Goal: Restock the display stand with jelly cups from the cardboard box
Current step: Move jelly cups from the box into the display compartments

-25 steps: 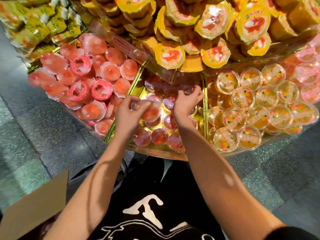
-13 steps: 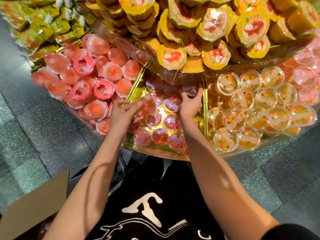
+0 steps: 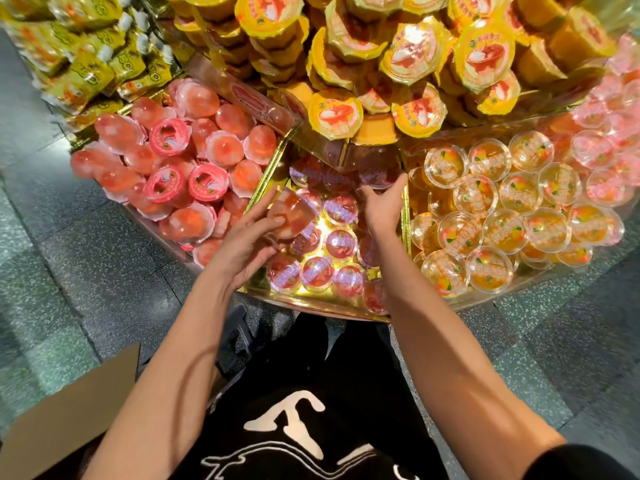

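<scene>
My left hand [image 3: 247,242] holds a clear red jelly cup [image 3: 291,216] tilted on its side, just above the left part of the gold-lined middle compartment [image 3: 268,171] of the display stand. My right hand [image 3: 382,204] reaches into the back of that compartment, its fingers touching a purple-lidded red jelly cup [image 3: 375,176] under the upper tier. Several red jelly cups [image 3: 341,242] sit lid-up in rows in the compartment. A flap of the cardboard box [image 3: 69,420] shows at the lower left.
Pink peach cups [image 3: 173,174] fill the left compartment, and clear orange fruit cups [image 3: 498,216] the right. Yellow pudding cups [image 3: 408,64] pile on the upper tier overhanging the middle compartment. Yellow pouches [image 3: 86,60] lie at the far left. Grey speckled floor surrounds the stand.
My left hand has lifted the jelly cup up and right, turning it on its side. My right hand has stayed at the back of the compartment, shifting slightly.
</scene>
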### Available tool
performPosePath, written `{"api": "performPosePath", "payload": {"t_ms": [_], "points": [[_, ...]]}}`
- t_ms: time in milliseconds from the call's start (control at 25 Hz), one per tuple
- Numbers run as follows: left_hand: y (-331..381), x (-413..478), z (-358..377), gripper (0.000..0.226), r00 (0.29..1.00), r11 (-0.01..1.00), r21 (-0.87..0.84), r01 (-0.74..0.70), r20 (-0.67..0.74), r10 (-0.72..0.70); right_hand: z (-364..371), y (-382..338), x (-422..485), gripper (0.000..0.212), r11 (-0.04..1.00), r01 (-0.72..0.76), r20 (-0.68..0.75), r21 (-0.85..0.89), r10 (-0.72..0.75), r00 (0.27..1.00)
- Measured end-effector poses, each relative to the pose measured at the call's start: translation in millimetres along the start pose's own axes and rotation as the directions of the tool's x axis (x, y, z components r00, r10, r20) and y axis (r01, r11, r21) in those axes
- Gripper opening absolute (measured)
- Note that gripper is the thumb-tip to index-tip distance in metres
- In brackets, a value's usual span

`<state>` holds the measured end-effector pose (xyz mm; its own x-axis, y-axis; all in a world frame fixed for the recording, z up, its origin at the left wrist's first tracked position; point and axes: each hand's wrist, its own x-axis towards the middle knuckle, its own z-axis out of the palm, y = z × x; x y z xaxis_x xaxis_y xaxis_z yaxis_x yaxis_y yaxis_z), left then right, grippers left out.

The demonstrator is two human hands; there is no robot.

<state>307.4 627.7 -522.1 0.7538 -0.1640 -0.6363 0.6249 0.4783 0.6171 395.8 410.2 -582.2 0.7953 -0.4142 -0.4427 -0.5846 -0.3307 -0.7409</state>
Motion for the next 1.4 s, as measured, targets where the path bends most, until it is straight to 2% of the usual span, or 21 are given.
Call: {"api": "performPosePath", "payload": {"t_ms": [160,240,320,400,520,680,760,880,1000,1120,1280,1400], "points": [[5,1,21,0.061,0.997,0.993,0.096,-0.066,-0.024,0.068,-11,-7,-9,0.066,0.998,0.051,0.05,-0.046,-0.048,0.998],[0,6,29,0.061,0.991,0.962,0.256,-0.092,-0.069,0.113,-22,-4,-24,0.069,0.998,0.061,0.069,-0.029,-0.059,0.996],[-12,17,37,0.067,0.973,0.854,0.504,-0.131,-0.101,0.209,-33,3,-46,0.069,0.997,0.075,0.079,-0.017,-0.073,0.994],[-28,37,46,0.061,0.927,0.721,0.675,-0.16,-0.148,0.344,-42,9,-67,0.066,0.998,0.06,0.101,0.019,-0.061,0.993],[-46,71,58,0.056,0.836,0.571,0.796,-0.198,-0.168,0.523,-51,14,-80,0.065,0.997,0.042,0.109,0.065,-0.048,0.993],[-56,119,61,0.053,0.83,0.431,0.89,-0.148,-0.126,0.544,-49,20,-70,0.061,0.994,0.075,0.066,0.085,-0.081,0.994],[-62,139,61,0.056,0.826,0.414,0.9,-0.135,-0.129,0.548,-43,21,-62,0.059,0.992,0.059,0.044,0.107,-0.064,0.997],[-70,151,60,0.063,0.796,0.399,0.906,-0.139,-0.137,0.589,-35,25,-56,0.058,0.987,0.118,0.017,0.111,-0.12,0.993],[-79,150,54,0.06,0.756,0.349,0.93,-0.118,-0.144,0.638,-33,34,-60,0.058,0.985,0.154,0.006,0.075,-0.155,0.988],[-81,147,54,0.056,0.766,0.334,0.93,-0.154,-0.101,0.634,-33,39,-64,0.06,0.985,0.162,0.011,0.053,-0.163,0.987],[-75,143,59,0.062,0.774,0.402,0.905,-0.136,-0.156,0.613,-33,38,-60,0.058,0.986,0.147,0.007,0.077,-0.148,0.989],[-81,147,54,0.055,0.768,0.444,0.88,-0.168,-0.166,0.619,-33,38,-58,0.059,0.987,0.133,0.013,0.089,-0.135,0.991]]}}
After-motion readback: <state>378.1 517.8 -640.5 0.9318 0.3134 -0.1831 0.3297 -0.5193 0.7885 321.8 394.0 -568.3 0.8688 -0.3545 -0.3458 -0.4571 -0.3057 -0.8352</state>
